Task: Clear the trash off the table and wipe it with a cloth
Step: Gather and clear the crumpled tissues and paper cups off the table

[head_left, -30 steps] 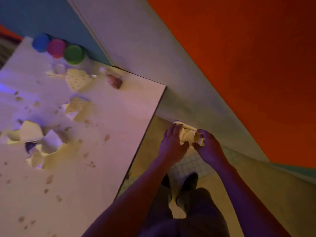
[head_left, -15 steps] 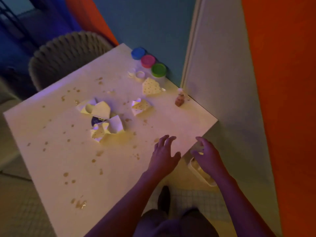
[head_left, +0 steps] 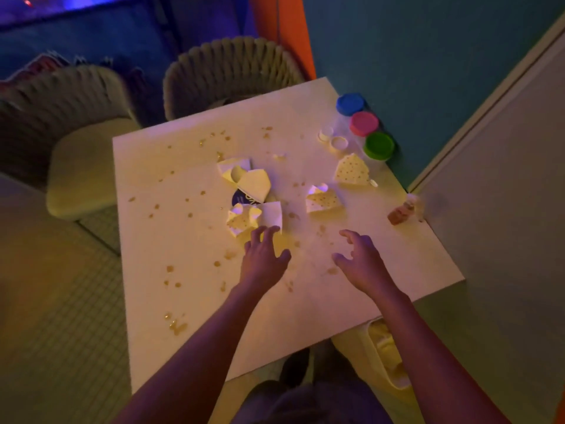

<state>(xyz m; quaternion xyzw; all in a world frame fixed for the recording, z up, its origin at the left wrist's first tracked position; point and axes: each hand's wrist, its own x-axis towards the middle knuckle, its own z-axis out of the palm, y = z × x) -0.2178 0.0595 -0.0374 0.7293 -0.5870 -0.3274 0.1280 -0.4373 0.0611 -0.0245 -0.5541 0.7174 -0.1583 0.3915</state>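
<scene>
- Over the tabletop (head_left: 195, 301), both grips open and empty: left hand (head_left: 263, 258) just beside the nearest torn paper (head_left: 255, 217), right hand (head_left: 360, 264) near it.
- Scoop paper bits together first.
- Drop into the bin (head_left: 382, 353) below the near edge.
- Leave sticky spots (head_left: 175, 325) for the cloth, not in view.

Three tubs with blue (head_left: 350, 103), pink (head_left: 363, 123) and green (head_left: 379, 145) lids line the far right edge, beside two small white caps (head_left: 333, 140). Two woven chairs (head_left: 232, 71) stand beyond, against teal and orange walls (head_left: 412, 50).
</scene>
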